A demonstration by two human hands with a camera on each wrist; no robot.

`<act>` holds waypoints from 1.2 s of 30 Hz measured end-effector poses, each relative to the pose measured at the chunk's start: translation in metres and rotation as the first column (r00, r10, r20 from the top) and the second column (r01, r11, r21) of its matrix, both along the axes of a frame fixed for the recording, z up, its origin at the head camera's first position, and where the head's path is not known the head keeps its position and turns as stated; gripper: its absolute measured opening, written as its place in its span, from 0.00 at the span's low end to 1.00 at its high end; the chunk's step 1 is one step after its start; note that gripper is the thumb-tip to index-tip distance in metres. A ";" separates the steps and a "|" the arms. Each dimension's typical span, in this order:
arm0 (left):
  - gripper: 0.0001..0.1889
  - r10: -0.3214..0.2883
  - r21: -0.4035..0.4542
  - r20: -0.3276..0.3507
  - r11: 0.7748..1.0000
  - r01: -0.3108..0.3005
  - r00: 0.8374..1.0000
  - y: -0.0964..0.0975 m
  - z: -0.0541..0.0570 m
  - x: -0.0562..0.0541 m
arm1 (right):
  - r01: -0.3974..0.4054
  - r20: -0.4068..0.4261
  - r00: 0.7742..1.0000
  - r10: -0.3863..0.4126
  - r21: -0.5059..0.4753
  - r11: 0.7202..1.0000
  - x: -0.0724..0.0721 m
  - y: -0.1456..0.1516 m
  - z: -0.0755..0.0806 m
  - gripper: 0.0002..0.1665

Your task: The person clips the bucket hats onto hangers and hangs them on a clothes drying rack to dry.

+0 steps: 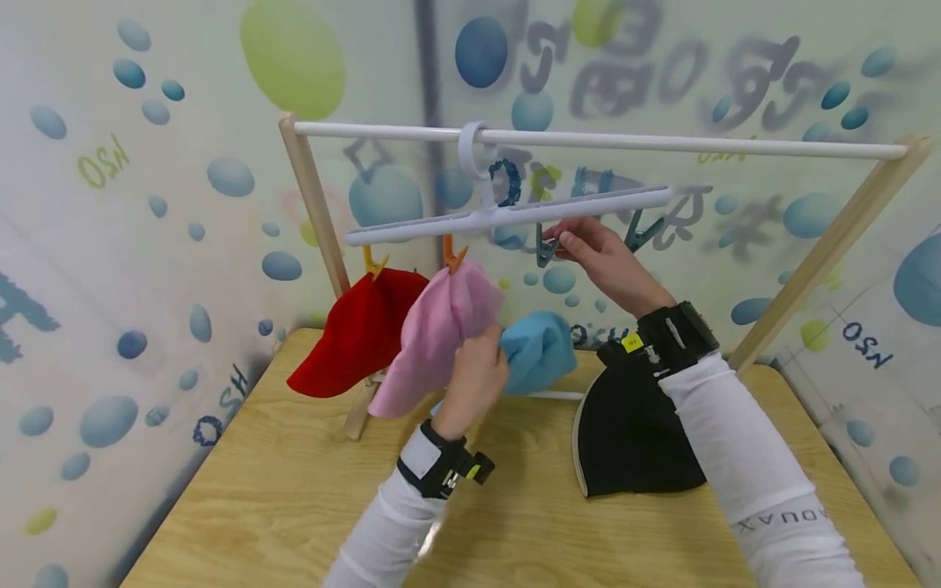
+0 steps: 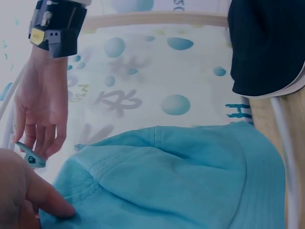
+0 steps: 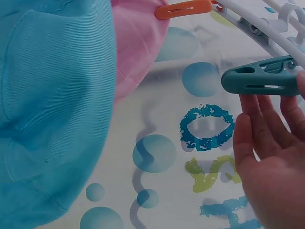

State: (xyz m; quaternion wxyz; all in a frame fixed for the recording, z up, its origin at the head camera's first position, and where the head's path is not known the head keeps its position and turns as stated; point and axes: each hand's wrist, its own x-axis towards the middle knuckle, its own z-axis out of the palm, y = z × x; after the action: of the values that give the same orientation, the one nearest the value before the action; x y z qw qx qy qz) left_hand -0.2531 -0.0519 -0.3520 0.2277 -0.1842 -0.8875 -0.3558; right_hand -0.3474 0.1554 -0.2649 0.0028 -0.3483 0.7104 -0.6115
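Observation:
My left hand [image 1: 478,376] grips a light blue hat [image 1: 542,353] by its edge, below the hanger. The hat's cloth [image 2: 186,176] fills the lower part of the left wrist view. Higher up, my right hand [image 1: 606,260] pinches a dark green clip [image 1: 544,247] that hangs from the white hanger [image 1: 507,216]. In the right wrist view the fingers lie under this clip [image 3: 257,80], and the blue hat is apart from it. A pink hat [image 1: 441,335], held by an orange clip [image 1: 453,255], hangs beside my left hand.
A red hat [image 1: 360,331] hangs at the left from a yellow clip [image 1: 373,263]. Another green clip [image 1: 644,232] is at the hanger's right end. A black hat [image 1: 635,441] lies on the wooden table [image 1: 294,506]. The white rail [image 1: 662,143] rests on wooden posts.

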 end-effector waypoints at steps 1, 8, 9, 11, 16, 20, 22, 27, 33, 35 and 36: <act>0.04 -0.002 0.006 -0.007 1.000 0.002 1.000 0.000 0.002 0.000 | -0.011 -0.001 1.000 0.011 0.007 1.000 0.000 0.000 0.000 0.12; 0.04 0.019 0.016 -0.032 1.000 -0.019 0.999 -0.003 0.014 -0.001 | -0.065 0.005 0.998 0.065 -0.012 0.998 0.004 -0.007 -0.002 0.06; 0.04 0.024 0.014 -0.032 1.000 -0.023 0.999 -0.003 0.015 -0.001 | -0.063 0.007 0.998 0.063 -0.008 0.998 0.005 -0.008 -0.002 0.06; 0.04 0.033 0.006 -0.034 0.999 -0.033 0.999 -0.004 0.017 -0.001 | -0.049 0.009 0.999 0.049 0.009 0.999 0.007 -0.011 -0.002 0.09; 0.04 0.025 0.005 -0.035 1.000 -0.025 0.999 -0.006 0.023 -0.003 | 0.011 0.019 1.000 -0.011 0.029 1.000 0.012 -0.017 0.000 0.18; 0.05 0.031 0.003 -0.037 1.000 -0.031 0.999 -0.005 0.028 -0.005 | 0.037 0.041 0.998 -0.036 -0.007 0.999 0.014 -0.020 0.000 0.17; 0.04 0.036 0.004 -0.037 0.999 -0.036 0.999 -0.005 0.030 -0.006 | 0.041 0.046 0.998 -0.039 -0.031 0.999 0.014 -0.021 0.000 0.16; 0.04 0.030 -0.002 -0.034 1.000 -0.030 0.999 -0.004 0.033 -0.007 | 0.054 0.038 0.998 -0.052 -0.073 0.996 0.016 -0.026 0.000 0.14; 0.05 0.013 0.008 -0.040 1.000 -0.013 0.999 -0.004 0.034 -0.011 | 0.085 0.071 0.994 -0.079 -0.092 0.992 0.019 -0.031 -0.002 0.16; 0.05 0.010 0.008 -0.053 1.000 -0.010 0.999 -0.004 0.034 -0.013 | 0.071 0.071 0.995 -0.063 -0.108 0.992 0.019 -0.033 -0.003 0.16; 0.05 0.011 0.008 -0.065 1.000 -0.010 0.998 -0.003 0.035 -0.013 | 0.062 0.072 0.996 -0.054 -0.115 0.991 0.019 -0.034 -0.003 0.16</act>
State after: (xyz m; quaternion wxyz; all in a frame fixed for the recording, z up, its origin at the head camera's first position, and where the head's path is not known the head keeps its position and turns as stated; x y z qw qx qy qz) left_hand -0.2662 -0.0553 -0.3173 0.2588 -0.1901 -0.8793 -0.3518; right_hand -0.3282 0.1210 -0.2682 -0.0110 -0.3057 0.6825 -0.6638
